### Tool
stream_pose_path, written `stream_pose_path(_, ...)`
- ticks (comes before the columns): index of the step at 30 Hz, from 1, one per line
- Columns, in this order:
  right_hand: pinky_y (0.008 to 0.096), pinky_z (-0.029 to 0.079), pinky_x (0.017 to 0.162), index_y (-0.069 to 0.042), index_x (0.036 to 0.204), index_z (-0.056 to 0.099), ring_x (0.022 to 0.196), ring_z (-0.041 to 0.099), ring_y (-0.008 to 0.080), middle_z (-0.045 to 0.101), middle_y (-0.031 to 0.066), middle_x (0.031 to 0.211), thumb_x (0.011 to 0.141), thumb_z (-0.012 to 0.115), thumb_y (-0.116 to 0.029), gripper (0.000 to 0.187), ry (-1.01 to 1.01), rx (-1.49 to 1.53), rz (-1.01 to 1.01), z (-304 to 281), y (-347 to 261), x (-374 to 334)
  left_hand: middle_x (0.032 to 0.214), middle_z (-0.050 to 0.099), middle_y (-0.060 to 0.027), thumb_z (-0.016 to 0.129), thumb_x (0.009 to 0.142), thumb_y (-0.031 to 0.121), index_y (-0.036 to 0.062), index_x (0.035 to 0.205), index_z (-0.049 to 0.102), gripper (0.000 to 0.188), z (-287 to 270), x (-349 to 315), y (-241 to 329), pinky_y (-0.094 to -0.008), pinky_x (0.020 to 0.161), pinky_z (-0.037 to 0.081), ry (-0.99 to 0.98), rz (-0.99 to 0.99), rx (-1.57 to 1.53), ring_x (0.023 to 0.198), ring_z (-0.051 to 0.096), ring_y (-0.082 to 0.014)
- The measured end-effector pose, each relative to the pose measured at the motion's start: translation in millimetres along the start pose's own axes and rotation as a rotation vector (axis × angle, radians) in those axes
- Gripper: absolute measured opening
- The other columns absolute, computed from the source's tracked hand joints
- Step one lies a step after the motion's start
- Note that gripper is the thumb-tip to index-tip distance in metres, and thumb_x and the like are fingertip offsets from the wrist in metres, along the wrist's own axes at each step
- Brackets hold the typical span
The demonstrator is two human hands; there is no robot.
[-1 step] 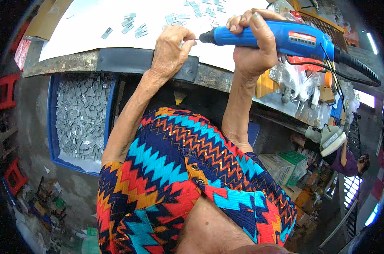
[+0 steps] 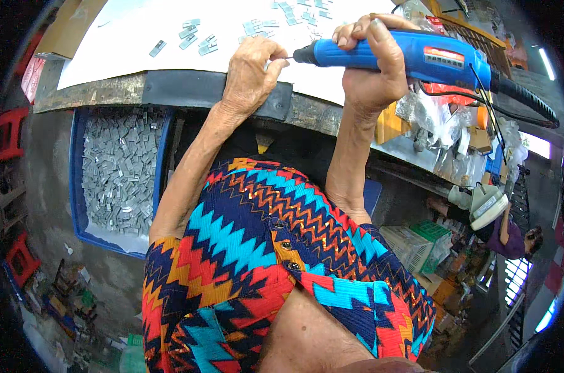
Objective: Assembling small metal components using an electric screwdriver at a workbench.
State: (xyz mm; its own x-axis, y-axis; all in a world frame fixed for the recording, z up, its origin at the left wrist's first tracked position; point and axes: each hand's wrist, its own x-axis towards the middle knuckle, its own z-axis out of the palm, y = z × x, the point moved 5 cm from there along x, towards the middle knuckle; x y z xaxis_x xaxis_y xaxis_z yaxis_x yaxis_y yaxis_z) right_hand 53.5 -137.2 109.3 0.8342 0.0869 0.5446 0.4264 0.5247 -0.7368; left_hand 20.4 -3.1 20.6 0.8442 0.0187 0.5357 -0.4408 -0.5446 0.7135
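My right hand [image 2: 376,59] is wrapped round a blue electric screwdriver [image 2: 412,56], held level with its bit pointing left. Its black nose [image 2: 307,55] ends in a thin bit that reaches my left fingertips. My left hand [image 2: 252,69] is closed in a pinch at that bit, over the front edge of the white-covered bench. Between its thumb and finger shows a bit of a small pale piece [image 2: 267,64], mostly hidden by the fingers. Several small flat grey parts [image 2: 188,37] lie on the white sheet [image 2: 126,43] beyond my left hand.
Below the bench at the left stands a blue tray [image 2: 78,180] heaped with small grey parts [image 2: 120,168]. A black pad [image 2: 182,88] covers part of the bench edge. Plastic bags [image 2: 440,118] crowd the right side near the tool's cable [image 2: 524,96]. Another person [image 2: 510,239] is at far right.
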Motion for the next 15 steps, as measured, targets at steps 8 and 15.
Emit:
stream_pose_path(8, 0.0387, 0.041, 0.062, -0.001, 0.092, 0.051, 0.058, 0.051, 0.0205, 0.052, 0.0106, 0.069, 0.076, 0.050, -0.009, 0.018, -0.015, 0.002, -0.012, 5.6, -4.8, 0.2, 0.074, 0.057, -0.0080, 0.064, 0.073, 0.010, 0.0015, 0.080, 0.060, 0.012, -3.5, -3.4, -4.4, -0.0301, 0.062, 0.043, -0.006, -0.072, -0.020, 0.069, 0.052, -0.0186)
stream_pose_path(15, 0.0386, 0.041, 0.062, -0.001, 0.090, 0.051, 0.058, 0.051, 0.0200, 0.051, 0.0100, 0.069, 0.076, 0.050, -0.009, 0.016, 0.030, 0.000, 0.001, 2.6, -9.3, 0.3, 0.074, 0.057, -0.0079, 0.064, 0.073, 0.010, 0.0013, 0.081, 0.061, 0.012, -0.4, -1.4, -4.7, -0.0296, 0.063, 0.044, -0.026, -0.057, -0.069, 0.069, 0.053, -0.0179)
